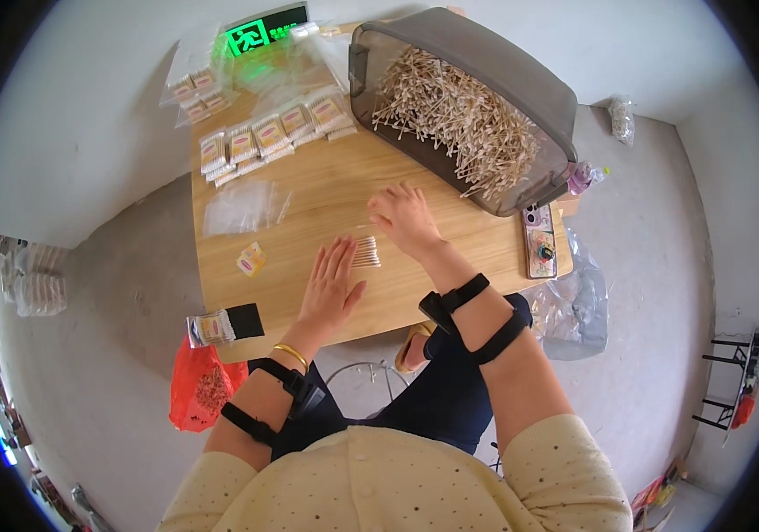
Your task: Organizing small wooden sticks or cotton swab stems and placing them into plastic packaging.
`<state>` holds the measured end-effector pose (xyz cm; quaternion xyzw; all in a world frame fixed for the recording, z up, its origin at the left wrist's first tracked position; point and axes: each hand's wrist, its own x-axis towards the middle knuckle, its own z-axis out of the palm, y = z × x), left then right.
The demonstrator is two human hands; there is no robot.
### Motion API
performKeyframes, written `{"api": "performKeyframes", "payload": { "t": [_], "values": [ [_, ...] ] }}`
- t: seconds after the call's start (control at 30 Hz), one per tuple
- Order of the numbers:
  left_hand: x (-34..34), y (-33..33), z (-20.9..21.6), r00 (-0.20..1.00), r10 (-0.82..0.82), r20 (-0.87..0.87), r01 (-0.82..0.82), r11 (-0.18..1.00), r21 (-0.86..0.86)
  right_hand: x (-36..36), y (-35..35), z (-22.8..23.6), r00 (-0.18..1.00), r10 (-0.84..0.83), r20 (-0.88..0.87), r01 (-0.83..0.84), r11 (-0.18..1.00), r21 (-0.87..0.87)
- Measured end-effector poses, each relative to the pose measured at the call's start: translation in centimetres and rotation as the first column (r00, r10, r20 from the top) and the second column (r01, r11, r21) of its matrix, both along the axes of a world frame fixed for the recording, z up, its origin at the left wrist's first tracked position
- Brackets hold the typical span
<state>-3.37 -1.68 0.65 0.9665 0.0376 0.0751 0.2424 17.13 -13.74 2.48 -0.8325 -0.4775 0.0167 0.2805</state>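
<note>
A small row of cotton swabs (367, 252) lies side by side on the wooden table (437, 257). My left hand (331, 288) rests flat at the row's left end, fingers stretched out and covering part of it. Just above and to the right of the swabs is my right hand (406, 219), its fingers loosely bent and apart, with nothing visible in them. Beyond it a large grey translucent bin (535, 89) lies tipped toward me, with a heap of loose cotton swabs (459, 120) inside.
Filled swab packets (270, 135) line the back left. Nearer are clear plastic bags (242, 207) and a yellow-white card (251, 259). A phone (540, 244) lies at the right edge. A red bag (198, 390) hangs by the front left corner, below another swab packet (211, 328).
</note>
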Motion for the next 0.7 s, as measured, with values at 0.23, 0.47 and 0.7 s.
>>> {"api": "performKeyframes", "payload": {
  "t": [0.23,0.47,0.7],
  "values": [
    [-0.9,0.4,-0.3,1.0,0.023,0.016,-0.024,0.998,0.06,4.2,-7.4,2.0,0.891,-0.247,0.38,0.29,0.955,-0.058],
    [0.2,-0.4,-0.5,1.0,-0.03,-0.003,0.03,0.997,0.076,7.8,-9.6,1.4,0.856,-0.163,0.491,0.311,0.92,-0.238],
    [0.6,-1.5,-0.2,0.996,-0.088,0.027,0.087,0.995,0.055,3.8,-2.2,-0.8,0.981,-0.022,0.195,0.056,0.984,-0.169]
  ]
}}
